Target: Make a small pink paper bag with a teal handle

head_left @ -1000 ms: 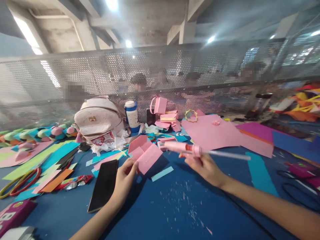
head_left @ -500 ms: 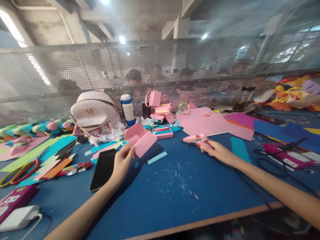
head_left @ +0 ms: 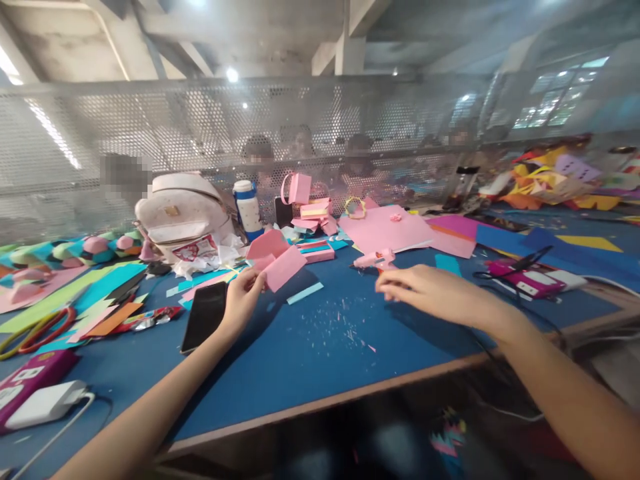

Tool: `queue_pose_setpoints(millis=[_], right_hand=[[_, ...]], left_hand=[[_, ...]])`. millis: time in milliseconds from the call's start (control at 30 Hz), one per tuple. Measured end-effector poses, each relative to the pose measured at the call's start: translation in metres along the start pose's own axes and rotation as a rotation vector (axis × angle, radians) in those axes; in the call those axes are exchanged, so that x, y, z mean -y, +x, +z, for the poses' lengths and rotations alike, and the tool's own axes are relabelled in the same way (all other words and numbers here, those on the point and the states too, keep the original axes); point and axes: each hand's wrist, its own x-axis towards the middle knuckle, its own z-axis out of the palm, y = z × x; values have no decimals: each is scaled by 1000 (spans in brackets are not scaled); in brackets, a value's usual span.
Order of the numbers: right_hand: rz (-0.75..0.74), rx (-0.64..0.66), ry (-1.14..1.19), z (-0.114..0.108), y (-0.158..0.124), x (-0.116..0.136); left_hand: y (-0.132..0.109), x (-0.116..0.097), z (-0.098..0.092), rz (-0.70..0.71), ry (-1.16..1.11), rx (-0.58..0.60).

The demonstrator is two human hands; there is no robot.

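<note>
My left hand (head_left: pixel 241 301) pinches a folded piece of pink paper (head_left: pixel 286 268) between thumb and fingers, held above the blue table. Under that wrist lies a black smartphone (head_left: pixel 203 319). My right hand (head_left: pixel 440 293) hovers over the table with its fingers loosely stretched and nothing seen in them. Just beyond its fingertips rests a pink hot glue gun (head_left: pixel 374 259), its rear part hidden behind the hand. Between the hands are a light blue paper strip (head_left: pixel 305 293) and small scraps. Behind the strip sits a small pink paper box (head_left: pixel 319 252).
A white backpack (head_left: pixel 183 213) and a water bottle (head_left: pixel 249 213) stand at the back before a perforated metal screen (head_left: pixel 310 107). Scissors (head_left: pixel 43 333) and coloured paper lie left. Power strips (head_left: pixel 525 277) with cables sit on both sides. People are behind the screen.
My right hand has let go of the glue gun, which now rests on the table, and has drawn back toward me. My left hand still holds the pink paper. The view has shifted slightly right.
</note>
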Motion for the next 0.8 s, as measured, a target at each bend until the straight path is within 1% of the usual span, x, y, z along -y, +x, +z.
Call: queue_pose_setpoints(millis=[67,133,233,300,333,400,500,633,800], right_hand=[[-90,96,-45,8,21,31],[-128,154,-30,25,52,49],[-70,193,7,52,101,56],[-63,233,31,65,123,53],[-64,247,48,70,129,52],[-69,256,93,76,135,49],[-92,239,194,81,133,45],[-157,218,360,79,130,42],[-345,27,622,66,130,46]], left_hand=[[0,0,-1,22,14,20],[0,1,-3,28,24,41],[2,5,-6,22,52,23],[4,9,-9,18,73,-2],[5,11,-9,17,80,-9],[7,14,-9,14,87,-11],[8,16,-8,7,91,-8],[6,15,-5,-10,87,3],[6,17,-4,-27,37,61]])
